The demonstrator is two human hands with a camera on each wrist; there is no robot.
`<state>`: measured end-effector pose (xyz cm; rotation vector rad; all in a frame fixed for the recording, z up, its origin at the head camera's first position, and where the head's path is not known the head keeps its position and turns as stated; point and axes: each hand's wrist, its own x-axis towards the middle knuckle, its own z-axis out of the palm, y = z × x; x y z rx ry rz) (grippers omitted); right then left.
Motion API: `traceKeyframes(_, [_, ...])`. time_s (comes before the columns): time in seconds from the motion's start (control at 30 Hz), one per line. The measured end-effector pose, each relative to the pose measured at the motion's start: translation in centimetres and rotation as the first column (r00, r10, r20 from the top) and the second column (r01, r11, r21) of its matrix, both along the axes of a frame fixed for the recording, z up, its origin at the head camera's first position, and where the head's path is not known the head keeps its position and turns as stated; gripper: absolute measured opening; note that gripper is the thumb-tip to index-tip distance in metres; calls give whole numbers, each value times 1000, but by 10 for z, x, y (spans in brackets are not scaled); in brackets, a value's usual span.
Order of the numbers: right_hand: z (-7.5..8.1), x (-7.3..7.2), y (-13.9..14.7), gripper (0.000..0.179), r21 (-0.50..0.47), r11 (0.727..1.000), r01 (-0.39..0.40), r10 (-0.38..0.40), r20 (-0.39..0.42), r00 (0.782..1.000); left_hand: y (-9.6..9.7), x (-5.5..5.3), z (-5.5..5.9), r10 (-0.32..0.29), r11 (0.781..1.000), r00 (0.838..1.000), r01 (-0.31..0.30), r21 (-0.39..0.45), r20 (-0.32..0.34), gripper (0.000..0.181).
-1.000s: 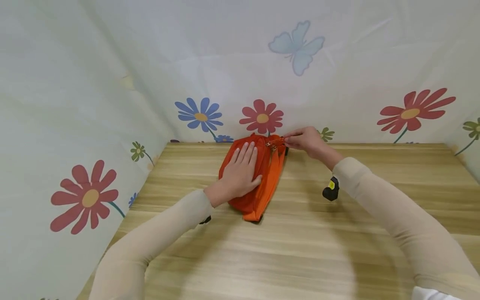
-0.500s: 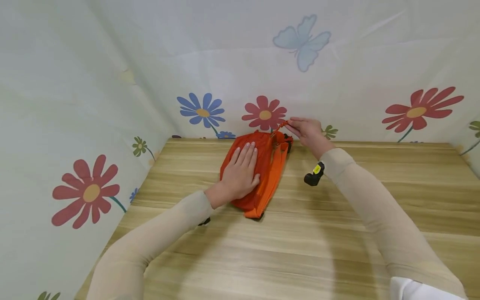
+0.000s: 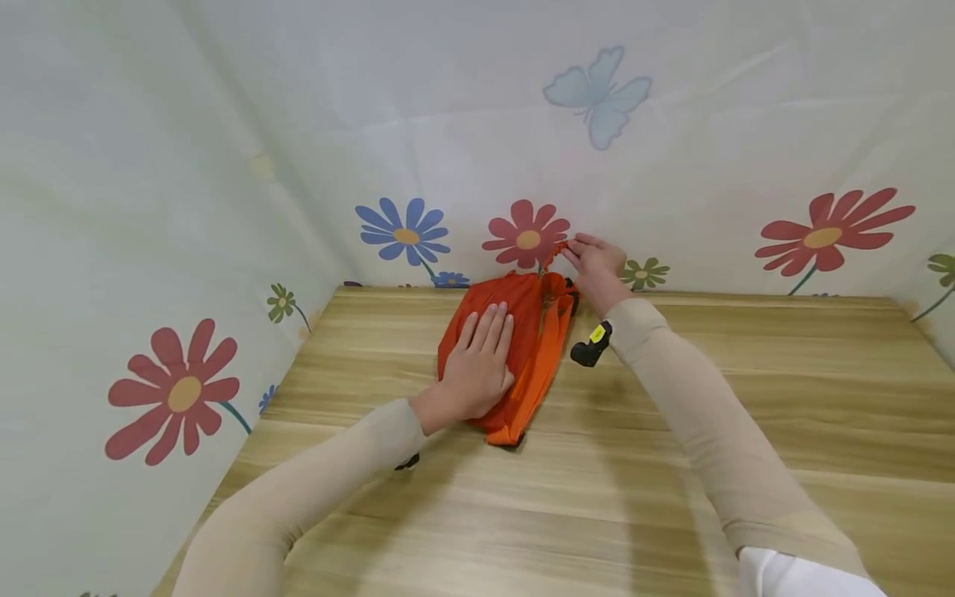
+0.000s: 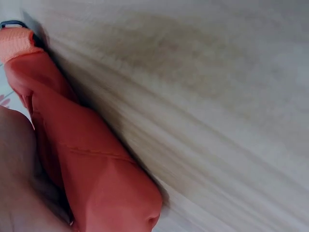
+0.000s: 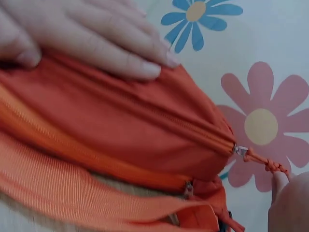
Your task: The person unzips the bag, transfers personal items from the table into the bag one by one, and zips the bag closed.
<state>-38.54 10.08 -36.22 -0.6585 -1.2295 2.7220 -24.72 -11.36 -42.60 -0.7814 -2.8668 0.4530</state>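
Observation:
An orange-red waist bag [image 3: 522,311] lies on the wooden table against the back wall, its orange webbing strap [image 3: 539,365] along the right side. My left hand [image 3: 477,377] rests on top of it, fingers straight and spread over the fabric. At the bag's far end, my right hand [image 3: 599,267] pinches a knotted orange zipper-pull cord [image 5: 274,166], stretched taut from the metal slider [image 5: 240,150]. The slider sits at the far end of the upper zipper [image 5: 159,115]. A second slider [image 5: 189,187] shows below it, on the lower zipper.
The wooden table [image 3: 746,373] meets a white cloth wall [image 3: 709,149] printed with flowers right behind the bag. Another cloth wall [image 3: 89,249] stands at the left. A black wrist camera with a yellow label [image 3: 592,344] hangs under my right wrist.
My right hand has lifted the zipper-pull cord up off the bag's far end, drawing it taut, and its wrist has swung left. My left hand stays flat on the bag.

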Motion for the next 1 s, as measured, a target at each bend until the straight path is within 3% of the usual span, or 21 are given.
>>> traceKeyframes(0.17, [-4, 2, -2, 34, -38, 999, 0, -2, -45, 999, 1, 3, -6, -7, 1000, 1000, 7, 19, -6, 71])
traceKeyframes(0.33, [-6, 11, 9, 36, 44, 990, -135, 139, -95, 986, 7, 2, -8, 40, 999, 999, -41, 27, 33, 70])
traceKeyframes(0.43, [-7, 16, 14, 38, 113, 977, -180, 192, -110, 975, 11, 2, -8, 72, 997, 997, -72, 3, 20, 69])
traceKeyframes(0.6, [-8, 15, 12, 43, -43, 992, -121, 118, -59, 991, 10, 9, -10, 62, 998, 997, -61, 31, -39, 54])
traceKeyframes(0.77, [-3, 7, 4, 49, -163, 986, -40, 43, 14, 999, 10, 13, -11, 48, 990, 999, -48, 135, 0, 49])
traceKeyframes(0.9, [-4, 5, -1, 39, -186, 982, -29, 28, -8, 1000, 14, 12, -13, 63, 988, 996, -71, 140, 60, 51])
traceKeyframes(1.0, [-8, 12, -6, 29, -117, 988, -105, 97, -72, 993, 13, 13, -11, 86, 988, 991, -98, 119, 102, 55])
